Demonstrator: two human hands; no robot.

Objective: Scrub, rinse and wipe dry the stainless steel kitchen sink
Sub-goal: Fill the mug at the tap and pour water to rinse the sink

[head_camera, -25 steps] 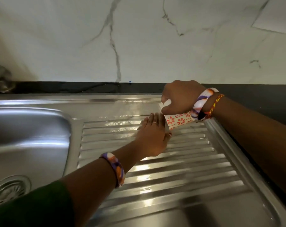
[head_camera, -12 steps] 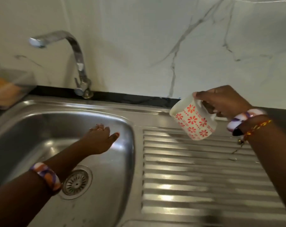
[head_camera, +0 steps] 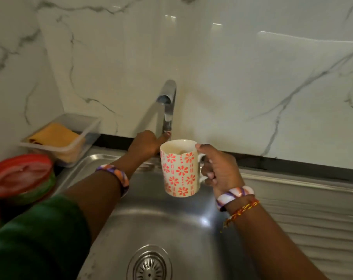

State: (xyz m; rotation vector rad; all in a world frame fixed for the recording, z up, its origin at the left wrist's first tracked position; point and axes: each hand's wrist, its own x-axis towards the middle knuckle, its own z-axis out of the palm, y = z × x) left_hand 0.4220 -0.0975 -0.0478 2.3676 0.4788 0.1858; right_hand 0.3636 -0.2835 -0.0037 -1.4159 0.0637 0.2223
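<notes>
Floral mug [head_camera: 179, 168] in right hand [head_camera: 220, 168]; left hand [head_camera: 145, 145] at tap [head_camera: 167, 106]

The brushed stainless steel sink basin [head_camera: 151, 223] shines softly, its ribbed steel draining board [head_camera: 313, 215] catching dull highlights. The curved chrome tap [head_camera: 167, 102] is mirror-glossy. The white glazed ceramic mug with orange flowers [head_camera: 180, 170] looks smooth. The white grey-veined marble wall [head_camera: 232, 77] is polished; the clear plastic box [head_camera: 70, 136] is translucent.

basin floor [head_camera: 155, 225] open, mug [head_camera: 179, 168] and faucet [head_camera: 167, 106] crowd the back
</notes>
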